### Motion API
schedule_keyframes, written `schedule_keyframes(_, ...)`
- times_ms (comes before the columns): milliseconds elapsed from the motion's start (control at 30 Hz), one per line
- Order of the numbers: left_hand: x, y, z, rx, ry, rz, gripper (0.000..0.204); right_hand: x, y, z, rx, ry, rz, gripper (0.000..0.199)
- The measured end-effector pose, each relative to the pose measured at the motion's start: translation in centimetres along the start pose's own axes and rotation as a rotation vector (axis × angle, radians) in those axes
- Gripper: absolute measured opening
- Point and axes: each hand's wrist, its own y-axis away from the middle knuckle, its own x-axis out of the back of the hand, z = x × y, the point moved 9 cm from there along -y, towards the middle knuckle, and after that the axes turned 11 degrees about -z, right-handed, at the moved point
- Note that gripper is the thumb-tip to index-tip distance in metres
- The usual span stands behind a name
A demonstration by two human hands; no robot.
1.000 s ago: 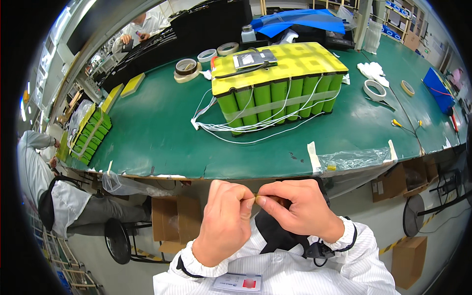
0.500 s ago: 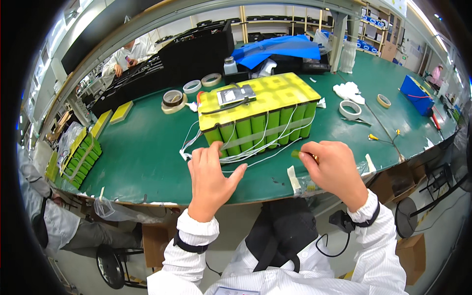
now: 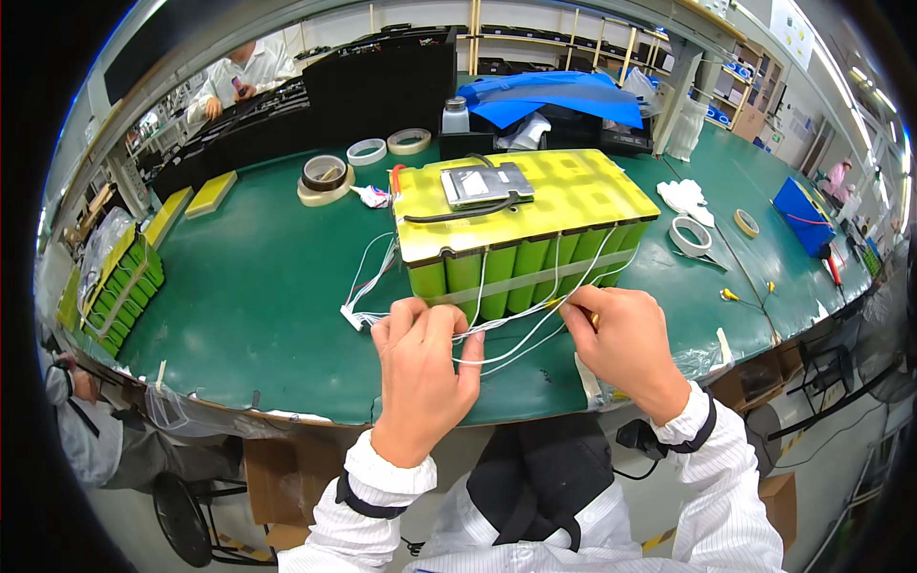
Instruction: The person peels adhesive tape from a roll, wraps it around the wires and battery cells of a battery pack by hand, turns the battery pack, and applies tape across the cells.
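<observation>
The battery block (image 3: 535, 215) is sitting on the green tabletop (image 3: 248, 296) just beyond both hands, its long axis running from left to right, with the right end leaning a little farther from the person. White wires (image 3: 521, 351) are looping along the foot of its near side, and the left hand (image 3: 418, 361) is gripping that bundle between thumb and fingers (the fingertips are partly hiding, so the exact hold is hard to read). A small white plug (image 3: 352, 317) is lying just left of this hand, at the end of the bundle. The right hand (image 3: 626, 346) is keeping thumb and forefinger together on what is looking like a thin yellow strip (image 3: 553, 303), which is pointing leftward from the fingertips against the wires. The left hand is being the nearer one to the plug; the right is being nearer to the block's right end. The strip is lying up and to the right of the left thumb, close beside the bundle, with a short stretch of wires running between the two hands.
</observation>
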Motion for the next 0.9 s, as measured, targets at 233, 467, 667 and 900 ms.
schedule_keyframes(233, 0.1, -0.8, 0.7, 0.093, 0.196, -0.349, 0.024, 0.4, -0.3, -0.1, -0.040, -0.033, 0.025, 0.010)
schedule_keyframes(467, 1.4, -0.6, 0.2, -0.056, 0.383, -0.136, 0.017, 0.8, 1.0, 1.2, -0.116, -0.160, -0.143, 0.011)
schedule_keyframes(667, 2.5, -0.6, -1.1, 0.117, 0.504, -0.037, 0.014, 3.0, 3.2, 3.1, -0.250, -0.295, -0.276, 0.015)
schedule_keyframes(900, 3.3, -0.1, -3.3, 0.216, 0.374, -0.123, 0.011, 6.1, 5.2, 6.1, -0.237, -0.720, -0.099, 0.011)
